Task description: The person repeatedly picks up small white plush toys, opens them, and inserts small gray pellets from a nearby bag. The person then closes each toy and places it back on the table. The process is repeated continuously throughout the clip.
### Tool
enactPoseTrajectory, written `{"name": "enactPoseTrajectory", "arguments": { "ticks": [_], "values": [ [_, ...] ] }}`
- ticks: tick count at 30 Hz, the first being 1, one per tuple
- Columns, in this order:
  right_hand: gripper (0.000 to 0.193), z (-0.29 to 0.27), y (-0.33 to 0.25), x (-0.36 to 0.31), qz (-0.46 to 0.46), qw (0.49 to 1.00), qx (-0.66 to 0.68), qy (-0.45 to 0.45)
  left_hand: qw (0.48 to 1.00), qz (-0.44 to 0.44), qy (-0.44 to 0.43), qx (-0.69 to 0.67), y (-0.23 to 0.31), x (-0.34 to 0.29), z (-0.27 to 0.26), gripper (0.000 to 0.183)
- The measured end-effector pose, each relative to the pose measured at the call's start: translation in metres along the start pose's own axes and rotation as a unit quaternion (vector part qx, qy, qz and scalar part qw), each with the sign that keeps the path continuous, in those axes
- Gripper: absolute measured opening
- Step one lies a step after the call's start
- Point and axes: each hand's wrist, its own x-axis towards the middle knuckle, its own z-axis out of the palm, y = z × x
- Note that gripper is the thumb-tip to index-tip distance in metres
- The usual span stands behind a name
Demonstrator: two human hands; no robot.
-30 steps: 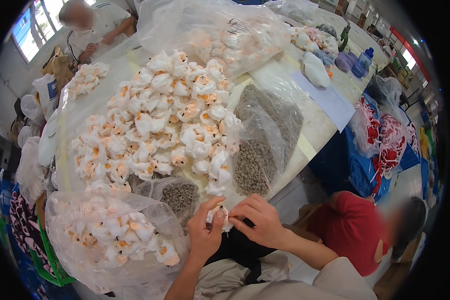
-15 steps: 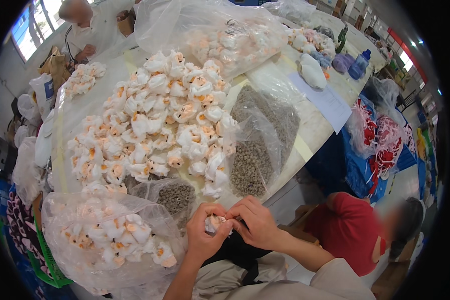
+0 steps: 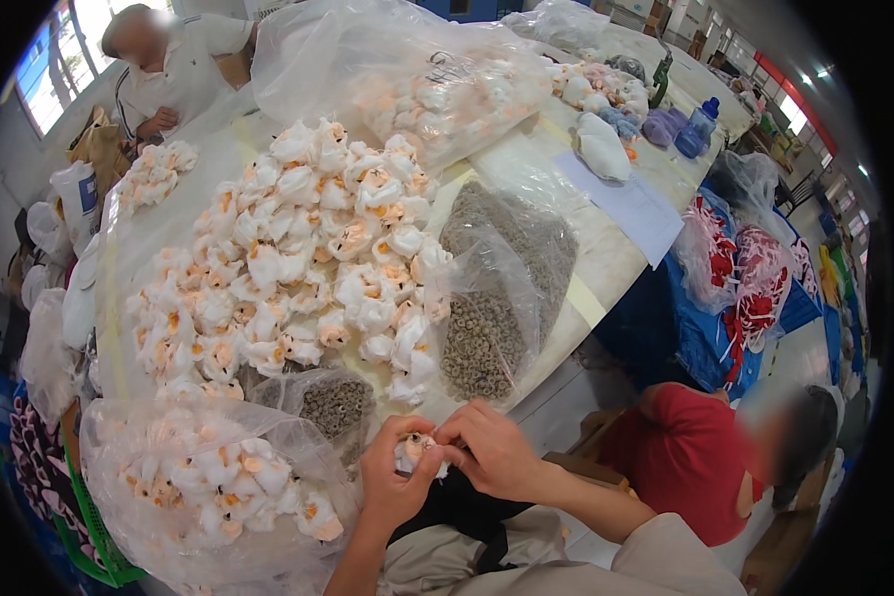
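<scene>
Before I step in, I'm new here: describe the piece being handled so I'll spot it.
Find the table with the white heap; by its near edge, left hand and right hand meet. The piece between them is white and peach; unlike its lookalikes, it is held.

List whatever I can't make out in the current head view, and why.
All in the head view:
- Underside of the white-and-peach piece: hidden by the left hand.
- What the right hand pinches, if anything: too small, covered by its own fingers.
- Rest of the left forearm: cut off by the lower edge.
- Any print on the white sheet: too small to read.
</scene>
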Motion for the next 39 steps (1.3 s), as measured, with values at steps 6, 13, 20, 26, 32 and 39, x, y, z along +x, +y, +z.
{"name": "enactPoseTrajectory", "arguments": {
  "ticks": [6, 13, 20, 26, 32, 39],
  "values": [
    [0.017, -0.010, 0.005, -0.001, 0.001, 1.000, 0.018, 0.003, 0.999, 0.023, -0.046, 0.008, 0.004, 0.005, -0.002, 0.021],
    [0.018, -0.013, 0.005, 0.000, -0.046, 0.997, -0.058, 0.006, 0.995, 0.056, -0.052, 0.063, 0.003, 0.007, 0.000, 0.021],
    [0.017, -0.011, 0.006, 0.001, -0.050, 0.996, -0.077, 0.004, 0.995, 0.037, -0.060, 0.072, 0.008, 0.004, 0.001, 0.016],
    [0.017, -0.012, 0.006, 0.004, -0.054, 0.996, -0.072, 0.006, 0.996, 0.030, -0.071, 0.053, 0.012, 0.004, 0.001, 0.015],
    [0.021, -0.009, -0.008, 0.001, -0.047, 0.996, -0.071, 0.032, 0.993, 0.077, -0.029, 0.084, 0.001, 0.002, 0.003, 0.011],
    [0.016, -0.016, -0.003, 0.006, -0.040, 0.990, -0.110, 0.077, 0.992, 0.064, 0.004, 0.111, 0.007, 0.002, 0.005, 0.009]
  ]
}}
